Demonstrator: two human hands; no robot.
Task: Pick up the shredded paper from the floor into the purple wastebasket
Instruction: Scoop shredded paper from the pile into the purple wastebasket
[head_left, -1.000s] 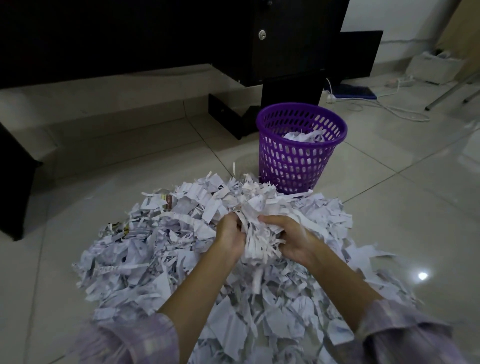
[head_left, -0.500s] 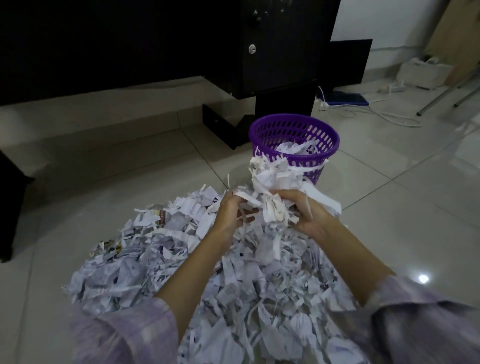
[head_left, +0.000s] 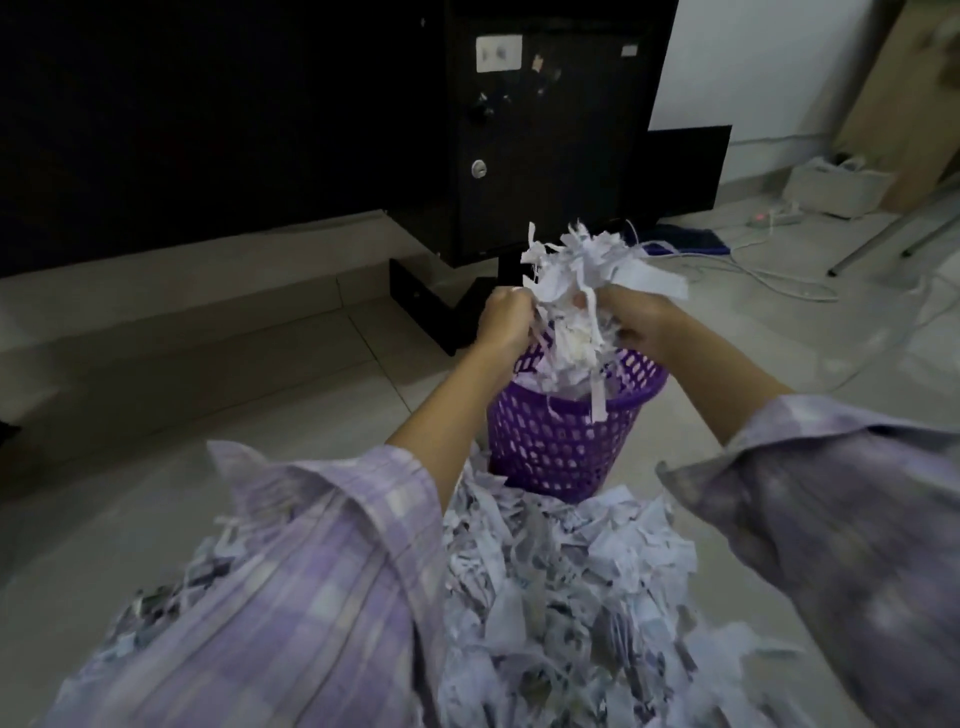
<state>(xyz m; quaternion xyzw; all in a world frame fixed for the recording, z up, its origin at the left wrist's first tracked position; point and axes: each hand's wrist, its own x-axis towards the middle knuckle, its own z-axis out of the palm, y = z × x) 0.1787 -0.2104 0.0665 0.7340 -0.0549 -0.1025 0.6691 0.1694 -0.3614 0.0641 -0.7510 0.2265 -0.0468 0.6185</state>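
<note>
A bunch of shredded paper (head_left: 587, 291) is held up directly over the open mouth of the purple wastebasket (head_left: 561, 441), with its lower strips hanging down into the basket and one long strip draped over the near rim. The left hand (head_left: 506, 319) grips the bunch from the left and the right hand (head_left: 636, 317) grips it from the right, the fingers of both curled around the paper so that the bunch is squeezed between them; the top of the bunch fans out above the hands. More white shreds already lie inside the basket below. The wastebasket stands upright on the tiled floor (head_left: 156, 415), and the large pile of shredded paper (head_left: 561, 597) still on the floor spreads from the basket's near side toward the camera, touching its base. Both forearms reach forward out of pale purple checked sleeves (head_left: 322, 571) that cover part of the pile. Behind the basket stands a dark cabinet (head_left: 545, 130) with a small round lock, raised on a black foot. To the right, white cables (head_left: 779, 280) trail across the floor near a white box (head_left: 836, 187) by the wall.
</note>
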